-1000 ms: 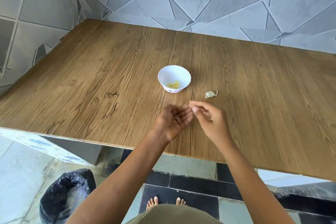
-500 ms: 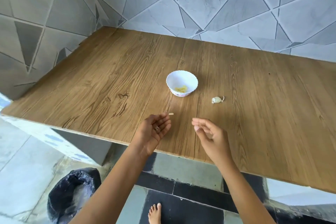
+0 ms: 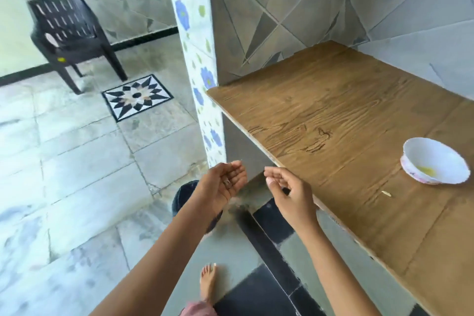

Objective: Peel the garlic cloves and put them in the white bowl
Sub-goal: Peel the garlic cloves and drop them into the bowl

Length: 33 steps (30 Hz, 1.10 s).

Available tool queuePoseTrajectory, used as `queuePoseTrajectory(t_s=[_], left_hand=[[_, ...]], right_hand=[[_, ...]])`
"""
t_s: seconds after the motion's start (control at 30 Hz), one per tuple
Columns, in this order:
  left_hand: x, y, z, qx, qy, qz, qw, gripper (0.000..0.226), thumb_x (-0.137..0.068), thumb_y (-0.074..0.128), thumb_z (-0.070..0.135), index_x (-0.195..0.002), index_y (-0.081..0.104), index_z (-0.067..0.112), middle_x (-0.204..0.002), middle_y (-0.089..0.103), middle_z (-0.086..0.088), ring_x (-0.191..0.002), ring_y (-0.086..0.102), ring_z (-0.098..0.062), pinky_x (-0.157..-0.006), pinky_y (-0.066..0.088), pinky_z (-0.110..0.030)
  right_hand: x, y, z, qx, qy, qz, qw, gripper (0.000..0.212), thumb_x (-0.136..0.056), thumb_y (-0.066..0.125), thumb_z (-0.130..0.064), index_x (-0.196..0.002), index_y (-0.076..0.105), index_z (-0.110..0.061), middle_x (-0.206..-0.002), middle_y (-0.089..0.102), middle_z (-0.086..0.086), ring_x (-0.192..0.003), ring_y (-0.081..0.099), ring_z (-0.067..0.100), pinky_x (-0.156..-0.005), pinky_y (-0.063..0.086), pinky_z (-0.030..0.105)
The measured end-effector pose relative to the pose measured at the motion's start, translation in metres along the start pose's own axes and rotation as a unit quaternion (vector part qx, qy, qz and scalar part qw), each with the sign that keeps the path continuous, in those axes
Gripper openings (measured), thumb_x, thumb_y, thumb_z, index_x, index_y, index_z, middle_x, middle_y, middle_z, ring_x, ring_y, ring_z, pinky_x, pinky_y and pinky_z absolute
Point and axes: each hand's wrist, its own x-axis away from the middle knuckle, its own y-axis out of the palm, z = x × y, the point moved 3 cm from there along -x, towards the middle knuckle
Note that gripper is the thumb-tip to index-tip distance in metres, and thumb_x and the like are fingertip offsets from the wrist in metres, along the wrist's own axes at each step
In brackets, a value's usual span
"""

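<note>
The left hand (image 3: 225,186) lies cupped palm-up with scraps of garlic skin (image 3: 227,183) in it, the right hand (image 3: 291,196) loose and empty beside it. Both have swung off the wooden table (image 3: 333,110) to hang over the black bin (image 3: 182,196). The white bowl (image 3: 436,152), peeled garlic (image 3: 425,169) inside, sits off at 3 o'clock, so the skins likely get dumped next.

A home: tiled walls (image 3: 320,2), tiled floor (image 3: 77,161), plastic chair (image 3: 69,33), wooden counter (image 3: 346,123).
</note>
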Motion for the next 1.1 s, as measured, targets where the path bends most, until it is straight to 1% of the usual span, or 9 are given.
queuePoseTrajectory(t_s=[0.27, 0.4, 0.53, 0.63, 0.73, 0.87, 0.93, 1.03, 1.1], left_hand=[[-0.074, -0.106, 0.081, 0.03, -0.01, 0.063, 0.997, 0.028, -0.095, 0.036, 0.005, -0.086, 0.062, -0.001, -0.065, 0.069, -0.008, -0.056, 0.067, -0.015, -0.061, 0.056, -0.023], [-0.133, -0.168, 0.117, 0.005, -0.047, 0.104, 0.993, 0.027, -0.095, 0.038, 0.004, -0.084, 0.062, 0.0, -0.065, 0.068, -0.008, -0.057, 0.065, -0.015, -0.059, 0.056, -0.022], [-0.204, -0.225, 0.124, -0.028, -0.087, 0.158, 0.983, 0.026, -0.096, 0.04, 0.005, -0.086, 0.062, 0.0, -0.075, 0.065, -0.011, -0.07, 0.06, -0.019, -0.055, 0.056, -0.021], [-0.28, -0.28, 0.103, -0.057, -0.118, 0.201, 0.971, 0.024, -0.096, 0.04, 0.005, -0.086, 0.062, 0.001, -0.08, 0.061, -0.012, -0.069, 0.058, -0.018, -0.058, 0.054, -0.021], [-0.354, -0.333, 0.065, -0.086, -0.147, 0.23, 0.958, 0.024, -0.096, 0.04, 0.005, -0.084, 0.061, 0.001, -0.078, 0.059, -0.011, -0.069, 0.057, -0.018, -0.063, 0.051, -0.022], [-0.455, -0.404, -0.005, -0.126, -0.179, 0.258, 0.941, 0.023, -0.095, 0.044, 0.004, -0.078, 0.059, 0.004, -0.074, 0.056, -0.008, -0.066, 0.054, -0.015, -0.05, 0.051, -0.015], [-0.498, -0.431, -0.045, -0.146, -0.199, 0.24, 0.939, 0.023, -0.097, 0.044, 0.009, -0.08, 0.059, 0.007, -0.078, 0.055, -0.006, -0.069, 0.053, -0.014, -0.055, 0.05, -0.018], [-0.54, -0.456, -0.09, -0.15, -0.238, 0.163, 0.946, 0.03, -0.102, 0.031, 0.034, -0.103, 0.058, 0.02, -0.098, 0.059, 0.006, -0.086, 0.057, -0.008, -0.07, 0.043, -0.021], [-0.558, -0.471, -0.114, -0.115, -0.257, 0.159, 0.946, 0.038, -0.102, 0.022, 0.035, -0.097, 0.057, 0.02, -0.08, 0.066, 0.008, -0.071, 0.063, -0.004, -0.06, 0.045, -0.016]], right_hand=[[-0.078, 0.145, 0.016, 0.027, 0.047, -0.071, 0.996, 0.021, -0.087, 0.061, -0.004, -0.106, 0.069, -0.01, -0.094, 0.069, -0.007, -0.085, 0.064, 0.003, -0.08, 0.049, 0.012], [-0.116, 0.227, 0.045, 0.038, 0.115, -0.095, 0.988, 0.02, -0.088, 0.06, -0.005, -0.105, 0.069, -0.011, -0.091, 0.069, -0.009, -0.079, 0.061, -0.01, -0.076, 0.047, 0.007], [-0.148, 0.292, 0.093, 0.05, 0.192, -0.112, 0.974, 0.019, -0.09, 0.059, -0.008, -0.105, 0.068, -0.013, -0.093, 0.069, -0.005, -0.084, 0.063, 0.006, -0.07, 0.043, 0.004], [-0.169, 0.343, 0.159, 0.073, 0.235, -0.123, 0.961, 0.019, -0.091, 0.057, -0.01, -0.106, 0.067, -0.015, -0.095, 0.068, -0.006, -0.081, 0.06, 0.004, -0.069, 0.042, 0.003], [-0.18, 0.39, 0.233, 0.097, 0.259, -0.145, 0.95, 0.021, -0.091, 0.056, -0.012, -0.109, 0.067, -0.016, -0.092, 0.065, -0.009, -0.081, 0.059, 0.001, -0.074, 0.046, 0.009], [-0.178, 0.449, 0.347, 0.116, 0.306, -0.171, 0.929, 0.023, -0.091, 0.054, -0.009, -0.11, 0.067, -0.012, -0.095, 0.066, -0.002, -0.085, 0.059, 0.008, -0.082, 0.046, 0.02], [-0.17, 0.471, 0.402, 0.135, 0.328, -0.182, 0.917, 0.024, -0.092, 0.053, -0.01, -0.112, 0.066, -0.012, -0.1, 0.067, 0.002, -0.088, 0.058, 0.01, -0.084, 0.047, 0.023], [-0.16, 0.491, 0.458, 0.162, 0.346, -0.202, 0.902, 0.025, -0.094, 0.051, -0.015, -0.115, 0.064, -0.014, -0.106, 0.066, 0.002, -0.087, 0.055, 0.009, -0.074, 0.04, 0.016], [-0.152, 0.499, 0.485, 0.156, 0.361, -0.21, 0.895, 0.026, -0.094, 0.05, -0.015, -0.117, 0.064, -0.014, -0.108, 0.065, 0.002, -0.088, 0.054, 0.007, -0.07, 0.037, 0.013]])
